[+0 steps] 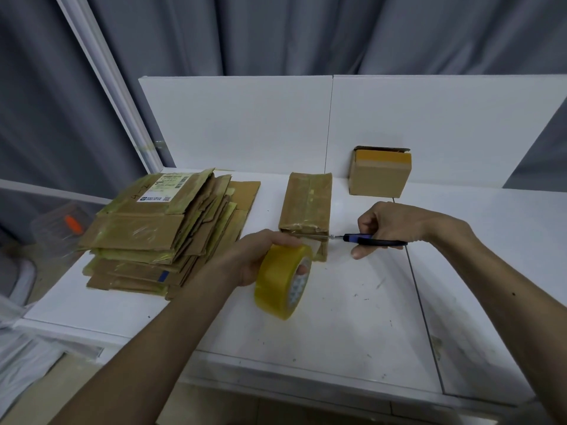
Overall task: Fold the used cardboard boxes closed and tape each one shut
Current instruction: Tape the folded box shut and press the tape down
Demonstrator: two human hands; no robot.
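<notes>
A long closed cardboard box [306,204] lies on the white table [352,317], covered in old tape. My left hand [260,259] grips a roll of yellowish clear tape [283,280] just in front of the box's near end, and a strip of tape runs from the roll to the box. My right hand [389,225] holds blue-handled scissors [368,239], their tips at the tape strip by the box's near right corner. A second closed box [379,173] with a yellow taped top stands at the back.
A stack of flattened cardboard boxes [162,231] fills the table's left part. White partition panels [306,124] stand behind the table, with grey curtains beyond. A clear plastic container [61,228] with an orange item sits off the left edge.
</notes>
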